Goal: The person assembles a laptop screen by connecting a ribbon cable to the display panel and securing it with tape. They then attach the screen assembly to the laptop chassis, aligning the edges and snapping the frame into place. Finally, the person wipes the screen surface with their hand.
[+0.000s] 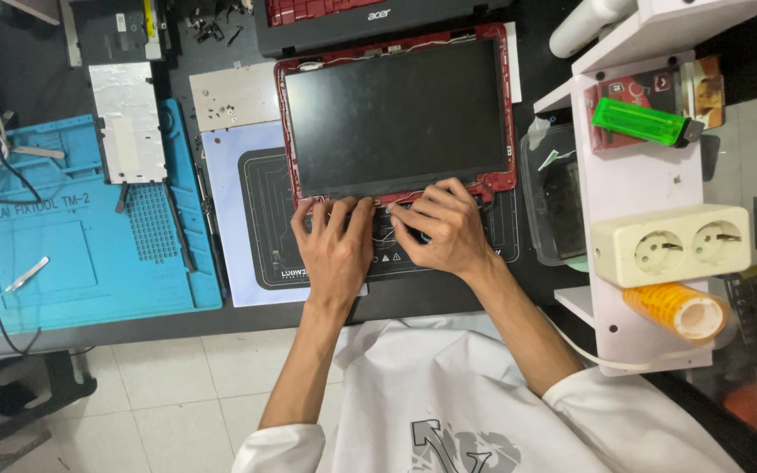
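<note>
Both hands, the left hand (336,248) and the right hand (445,229), lie side by side with fingertips pressed on the lower edge of the red-framed screen (396,114) on the black mat (260,219), apparently freeing cables there, which needs gentle pulling.

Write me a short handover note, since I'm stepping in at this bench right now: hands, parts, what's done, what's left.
Left hand and right hand: both rest fingertips down on the lower edge of the laptop screen panel, gripping nothing that can be seen.
The panel lies flat in its red frame on a dark work mat, thin cables exposed along the edge.
Done: front bezel looks already off; loose screws lie at the top.
Left: panel still sits in the frame.
Blue repair mat holds tweezers.
</note>
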